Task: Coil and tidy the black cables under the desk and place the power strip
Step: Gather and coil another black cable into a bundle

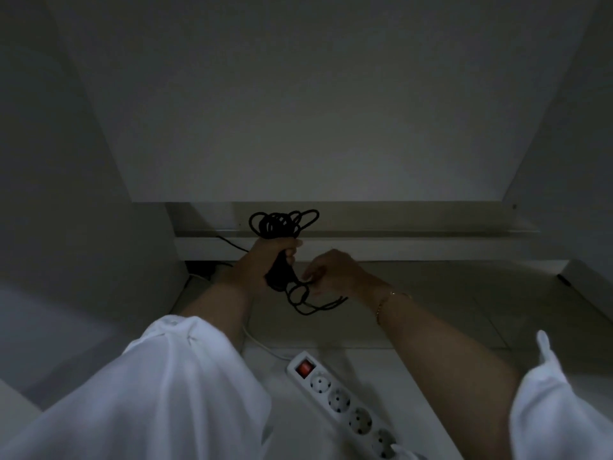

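The pale tiled floor [431,293] is carrying a white power strip [345,406], which is lying flat and slantwise with its red switch end facing the back wall. Four of its sockets are showing. A white cord [262,346] is running from that switch end across the tiles toward the back-left corner, where a dark shape [200,268] is sitting well apart from the strip, too dim to identify.

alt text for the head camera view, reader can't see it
Under a dim white desk, a person's left hand grips a coiled black cable while the right hand pinches its loose loops below. A white power strip with a red switch lies nearer the camera.
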A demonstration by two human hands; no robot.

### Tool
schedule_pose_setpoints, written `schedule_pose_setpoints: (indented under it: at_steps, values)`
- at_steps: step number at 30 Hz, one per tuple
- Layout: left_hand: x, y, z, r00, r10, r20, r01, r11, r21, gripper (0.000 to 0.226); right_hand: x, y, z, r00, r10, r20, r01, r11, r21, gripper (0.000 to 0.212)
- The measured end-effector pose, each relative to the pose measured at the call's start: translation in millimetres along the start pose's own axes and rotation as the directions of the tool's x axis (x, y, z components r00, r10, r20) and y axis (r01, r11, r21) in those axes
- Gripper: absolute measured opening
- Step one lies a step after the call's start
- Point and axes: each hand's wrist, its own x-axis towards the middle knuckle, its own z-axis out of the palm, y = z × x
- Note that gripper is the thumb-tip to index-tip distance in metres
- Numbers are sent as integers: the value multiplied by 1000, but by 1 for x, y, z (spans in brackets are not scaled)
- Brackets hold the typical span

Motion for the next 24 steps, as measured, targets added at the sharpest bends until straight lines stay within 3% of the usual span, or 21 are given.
schedule_pose_setpoints:
  at_steps: [5, 10, 13, 17, 19, 21, 24]
  values:
    - [-1, -9, -13, 988, -139, 60, 137, 990, 29, 26, 3, 8, -13, 960, -84, -266, 127, 981, 149, 20]
    - [0, -12, -14, 981, -172, 84, 171, 985, 24, 22, 1, 8, -15, 936, -14, -352, 158, 910, 383, 22]
    - [2, -12, -12, 987, -147, 68, 151, 987, -61, 24, 1, 5, -15, 933, 84, -349, 136, 817, 561, 23]
    - [4, -5, -21, 993, -107, 44, 115, 952, -284, 26, 6, 16, -16, 896, 161, -413, 36, 903, 429, 19]
    - [4, -5, -28, 993, -106, 59, 117, 959, -258, 25, 7, 20, -16, 875, 198, -442, -20, 927, 374, 17]
    - [4, -9, -33, 992, -115, 52, 123, 975, -187, 25, 7, 20, -17, 899, 250, -361, -80, 901, 427, 12]
    - [5, -11, -38, 993, -114, 24, 116, 972, -204, 27, -2, 13, -19, 949, 311, -57, -236, 817, 527, 18]
